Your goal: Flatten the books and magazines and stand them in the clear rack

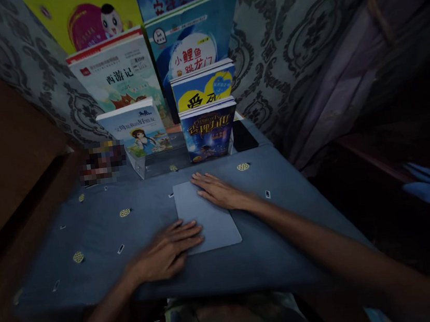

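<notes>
A pale, plain sheet or thin board with rounded corners lies flat on the cloth-covered table. Across its lower left edge rests my left hand, fingers stretched out and pointing right. My right hand lies on the upper right part of the same sheet, its fingers extended toward the top edge. Neither hand is wrapped around anything. Whether the sheet is paper, card or a closed booklet, I cannot tell.
Behind the sheet stand several upright books in clear holders, among them a dark blue book and a white-topped book. A black flat object lies to their right. At the back left is a pixelated patch. Patterned wallpaper rises behind.
</notes>
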{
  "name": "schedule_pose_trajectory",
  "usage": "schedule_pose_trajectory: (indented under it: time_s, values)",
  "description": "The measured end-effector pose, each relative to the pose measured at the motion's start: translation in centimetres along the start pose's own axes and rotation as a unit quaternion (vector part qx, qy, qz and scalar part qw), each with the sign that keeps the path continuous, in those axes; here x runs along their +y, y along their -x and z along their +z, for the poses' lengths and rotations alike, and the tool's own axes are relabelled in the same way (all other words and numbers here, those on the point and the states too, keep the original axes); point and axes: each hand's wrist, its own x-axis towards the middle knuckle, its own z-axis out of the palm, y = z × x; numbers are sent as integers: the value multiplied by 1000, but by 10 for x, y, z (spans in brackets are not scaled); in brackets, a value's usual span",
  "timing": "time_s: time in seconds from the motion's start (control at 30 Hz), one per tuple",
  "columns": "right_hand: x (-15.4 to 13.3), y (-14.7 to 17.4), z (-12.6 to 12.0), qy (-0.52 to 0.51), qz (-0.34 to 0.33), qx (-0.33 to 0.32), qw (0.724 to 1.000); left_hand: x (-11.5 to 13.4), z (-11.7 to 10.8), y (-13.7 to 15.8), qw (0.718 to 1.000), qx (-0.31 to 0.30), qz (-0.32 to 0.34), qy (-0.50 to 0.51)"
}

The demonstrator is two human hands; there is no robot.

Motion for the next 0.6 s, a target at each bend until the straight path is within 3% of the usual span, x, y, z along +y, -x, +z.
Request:
schedule_pose_trajectory:
  time_s: [0.2, 0.33, 0.43, 0.6]
  values:
    - [5, 1, -6, -57, -7, -8, 998, -50, 5, -14, 990, 55, -116, -54]
    - [8, 2, -5, -73, 1, -7, 997, -85, 4, -28, 982, 96, -153, -54]
    - [10, 1, -4, -80, 1, -9, 997, -93, 2, -33, 980, 98, -160, -58]
    - [13, -3, -5, -117, 8, -3, 993, -80, 1, -35, 980, 99, -150, -80]
